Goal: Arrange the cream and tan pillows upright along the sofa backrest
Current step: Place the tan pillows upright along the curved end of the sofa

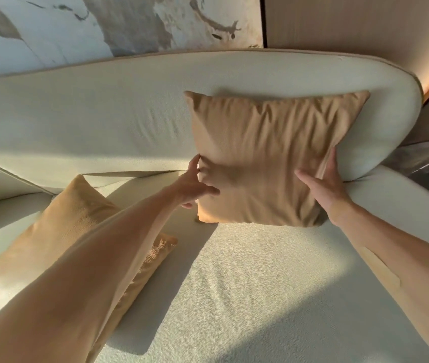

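Against the cream sofa backrest [103, 113], toward its right end, one tan pillow [265, 153] stands upright with its lower edge on the sofa seat [234, 284] and its top corners leaning on the cushion behind. Both hands are on its lower half: the left hand [195, 183] has its fingers spread, the thumb on the pillow's left edge and the fingers across the front face, a loose pinch rather than a closed fist; the right hand [326, 187] lies open and flat against the right edge, thumb on the front and fingers wrapped behind the side seam. A second tan pillow [59, 231] lies flat on the seat's left part, well apart from the first, and the left forearm crosses over it, hiding much of its right side. Two tan pillows are in view in all; any cream one cannot be made out. Behind the backrest stand a marbled wall panel [103, 22] and a plain beige wall [352, 22]. Sunlight and arm shadows fall across the seat.
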Demonstrator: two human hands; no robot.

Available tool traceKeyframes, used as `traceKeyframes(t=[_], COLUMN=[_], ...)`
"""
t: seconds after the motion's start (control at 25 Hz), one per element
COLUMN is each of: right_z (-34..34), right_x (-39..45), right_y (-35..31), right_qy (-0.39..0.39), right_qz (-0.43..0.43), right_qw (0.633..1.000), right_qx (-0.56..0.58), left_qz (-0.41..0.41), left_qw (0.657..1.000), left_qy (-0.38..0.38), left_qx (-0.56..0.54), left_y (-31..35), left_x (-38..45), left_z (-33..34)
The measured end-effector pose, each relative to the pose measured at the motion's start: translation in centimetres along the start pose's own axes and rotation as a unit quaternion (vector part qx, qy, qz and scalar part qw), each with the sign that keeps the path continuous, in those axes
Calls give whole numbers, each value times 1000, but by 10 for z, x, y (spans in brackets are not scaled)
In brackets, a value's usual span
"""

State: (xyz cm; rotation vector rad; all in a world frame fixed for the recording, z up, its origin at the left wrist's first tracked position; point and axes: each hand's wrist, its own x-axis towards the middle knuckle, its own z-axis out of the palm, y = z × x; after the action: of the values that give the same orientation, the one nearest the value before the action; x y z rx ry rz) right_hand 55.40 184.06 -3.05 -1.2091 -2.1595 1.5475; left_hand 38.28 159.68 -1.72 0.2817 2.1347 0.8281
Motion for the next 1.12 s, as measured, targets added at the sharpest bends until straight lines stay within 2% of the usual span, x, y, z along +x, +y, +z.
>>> traceKeyframes(t=[0.2, 0.32, 0.6, 0.84, 1.04, 1.12], right_z=[18, 47, 162, 292, 387, 419], right_x=[-26, -44, -98, -142, -151, -148], right_y=[-8, -23, -64, -89, -92, -90], right_qy=[-55, -107, -176, -301, -326, -335], right_qz=[16, 1, -38, -44, 1, 24], right_qw=[992, 983, 972, 933, 917, 910], right_qx=[-116, -151, -151, -191, -232, -243], left_qz=[49, 27, -80, -192, -240, -285], left_qw=[997, 996, 977, 941, 911, 896], left_qy=[47, 83, 193, 265, 262, 244], left_qx=[-23, -11, -51, -84, -210, -239], left_y=[-20, -56, -196, -329, -418, -439], left_x=[-34, -67, -148, -182, -181, -171], left_z=[-16, -41, -125, -186, -206, -210])
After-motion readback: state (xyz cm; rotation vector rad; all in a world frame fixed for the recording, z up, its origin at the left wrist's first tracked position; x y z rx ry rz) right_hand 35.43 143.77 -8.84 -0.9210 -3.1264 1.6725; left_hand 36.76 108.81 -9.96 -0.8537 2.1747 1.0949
